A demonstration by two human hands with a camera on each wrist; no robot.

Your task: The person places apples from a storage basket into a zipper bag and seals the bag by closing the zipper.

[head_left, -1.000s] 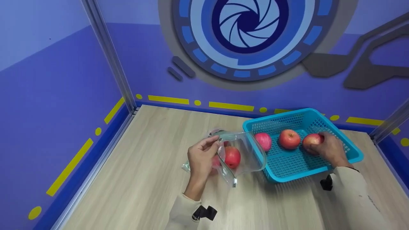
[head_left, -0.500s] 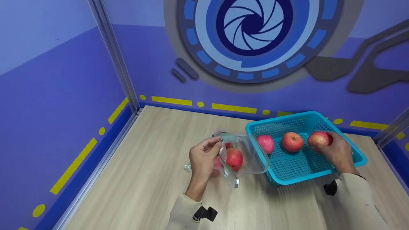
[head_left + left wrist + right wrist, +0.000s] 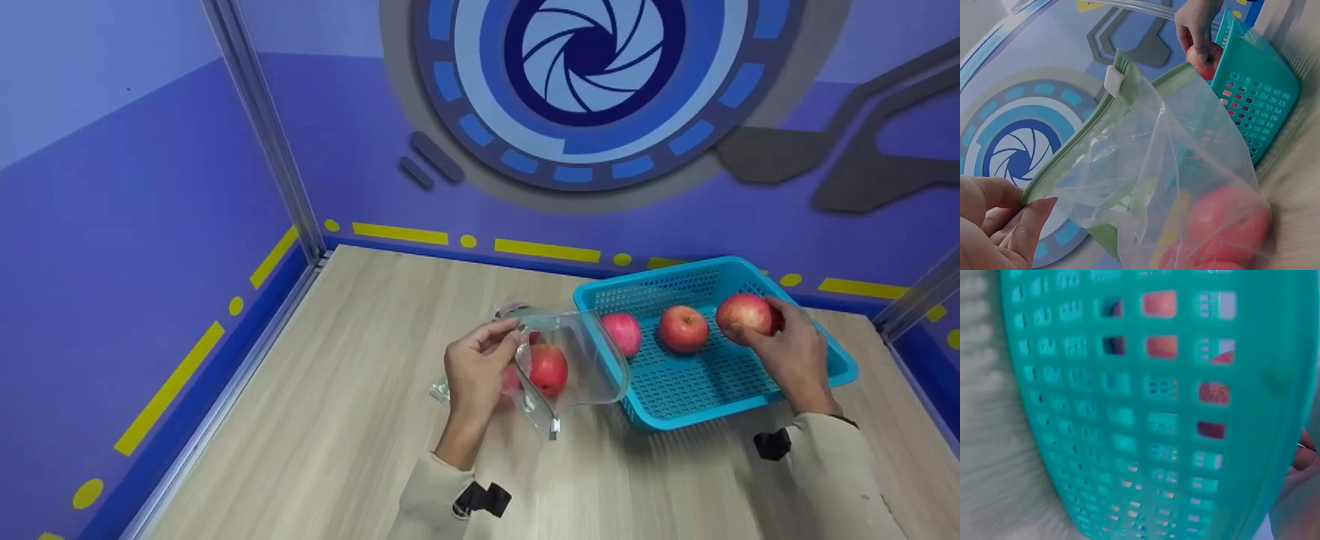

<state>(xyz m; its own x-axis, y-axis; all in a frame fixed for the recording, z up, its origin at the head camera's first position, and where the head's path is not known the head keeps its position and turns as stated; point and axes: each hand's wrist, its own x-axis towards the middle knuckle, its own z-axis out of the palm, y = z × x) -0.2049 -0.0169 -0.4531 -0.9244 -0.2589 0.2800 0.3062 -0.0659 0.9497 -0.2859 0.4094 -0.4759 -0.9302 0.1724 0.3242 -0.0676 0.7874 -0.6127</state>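
In the head view my left hand (image 3: 478,367) pinches the rim of a clear zip bag (image 3: 589,360) between thumb and fingers. The bag's mouth gapes, and its white slider (image 3: 1113,81) shows in the left wrist view. Red apples (image 3: 1229,225) lie inside the bag; how many is hard to tell. Over the right end of a blue plastic basket (image 3: 716,409), my right hand (image 3: 796,352) grips an apple (image 3: 744,313). Two more apples sit in the basket, a middle one (image 3: 683,329) and a left one (image 3: 622,334). The basket wall mostly blocks the right wrist view.
The basket and bag stand side by side on a wooden table (image 3: 322,420), the bag's edge overlapping the basket's left rim. A printed blue wall (image 3: 337,142) rises behind, and a metal post (image 3: 262,127) marks the left corner.
My right hand has raised its apple from the basket floor to about rim height. The left hand keeps its pinch on the bag in nearly the same place.
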